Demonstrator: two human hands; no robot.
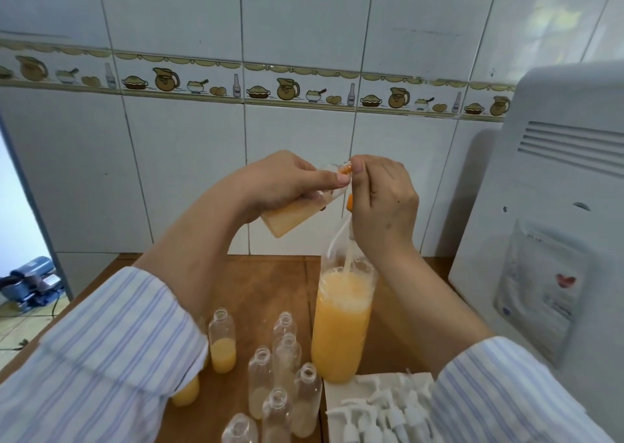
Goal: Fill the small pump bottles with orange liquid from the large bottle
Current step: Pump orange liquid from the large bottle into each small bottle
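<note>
The left hand is wrapped round a small bottle, tipped on its side up in the air, approx half full of orange liquid. The right hand pinches something small and orange at the bottle's mouth; I can't tell just what. A thin white tube runs down into the large bottle, which stands on the tabletop and is mostly full w/ foam on top. The small bottle looks light, thin plastic and prob slippery if wet, so hold its middle, not too hard. Other small bottles stand open below; some hold a little liquid, some look empty. White pump tops lie nearby.
</note>
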